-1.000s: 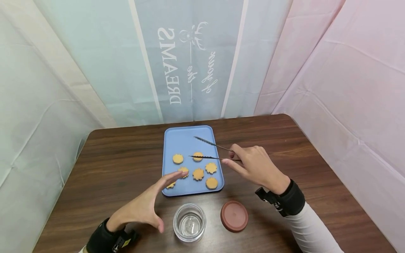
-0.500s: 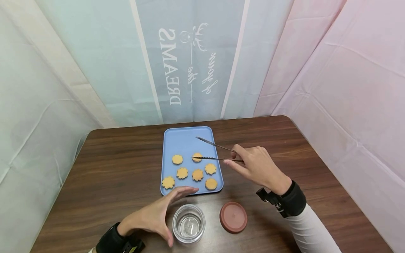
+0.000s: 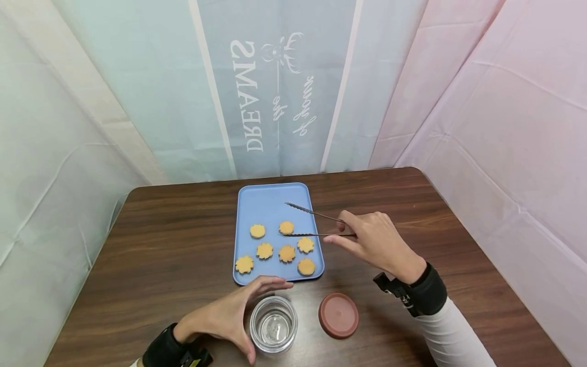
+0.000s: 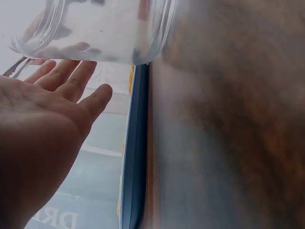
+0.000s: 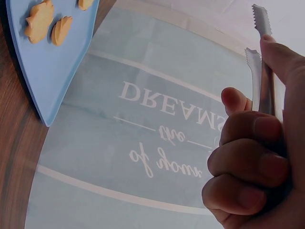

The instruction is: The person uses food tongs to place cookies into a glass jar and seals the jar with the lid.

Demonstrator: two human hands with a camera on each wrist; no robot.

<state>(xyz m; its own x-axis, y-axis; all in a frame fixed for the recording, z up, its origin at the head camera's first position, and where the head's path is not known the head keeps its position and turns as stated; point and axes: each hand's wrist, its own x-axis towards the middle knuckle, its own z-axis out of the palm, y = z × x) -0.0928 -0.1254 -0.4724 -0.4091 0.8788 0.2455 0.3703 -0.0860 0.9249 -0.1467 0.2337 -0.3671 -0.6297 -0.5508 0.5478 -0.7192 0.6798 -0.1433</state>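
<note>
In the head view my left hand curves beside a clear glass jar, thumb and fingers spread wide. The left wrist view shows the fingers fairly straight next to the glass jar; contact is hard to tell. My right hand grips metal tongs over the blue tray, their serrated arms apart with nothing between them. Curled fingers hold the tongs in the right wrist view too. Several cookies, some round like this cookie and some flower-shaped like this cookie, lie on the tray.
A reddish-brown round lid lies right of the jar on the dark wooden table. Behind the table hangs a light blue curtain with printed lettering. White cloth closes off the right side.
My left hand has moved right and down from over the tray's front corner to beside the jar, uncovering cookies. The tongs have shifted slightly right and toward me.
</note>
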